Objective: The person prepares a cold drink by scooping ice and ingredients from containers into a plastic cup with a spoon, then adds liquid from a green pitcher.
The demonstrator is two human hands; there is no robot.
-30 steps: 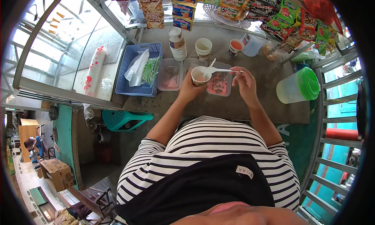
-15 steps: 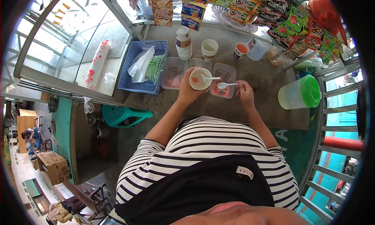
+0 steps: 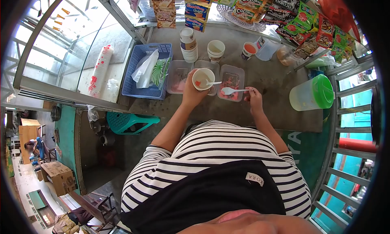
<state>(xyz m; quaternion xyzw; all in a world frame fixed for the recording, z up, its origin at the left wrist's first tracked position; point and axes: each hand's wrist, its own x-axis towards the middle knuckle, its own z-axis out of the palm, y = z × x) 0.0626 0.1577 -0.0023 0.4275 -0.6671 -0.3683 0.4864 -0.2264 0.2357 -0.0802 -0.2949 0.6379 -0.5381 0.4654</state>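
Note:
My left hand (image 3: 191,92) is wrapped round a white paper cup (image 3: 196,85), its mouth tipped up toward me. Inside the cup lies a small red piece, and a white plastic spoon (image 3: 214,83) leans out over the rim on the right. Between thumb and fingers, my right hand (image 3: 255,99) pinches the handle of a second white spoon (image 3: 228,90). That spoon's bowl is over a clear plastic tub (image 3: 238,71) holding pink and red bits. Left of the cup is another clear tub (image 3: 175,73) with some pink contents, and a third one is partly hidden behind the cup.
Behind the tubs stand stacked paper cups (image 3: 189,51), more cups (image 3: 215,51) and a cup of orange-red drink (image 3: 249,50). A blue basket (image 3: 129,79) is at left; a green-lidded pitcher (image 3: 302,97) is at right. Drink sachets (image 3: 197,10) hang above the counter.
The cup has tilted slightly, and the spoon in it has swung lower. The spoon in my right hand has shifted a little down and left over the tub.

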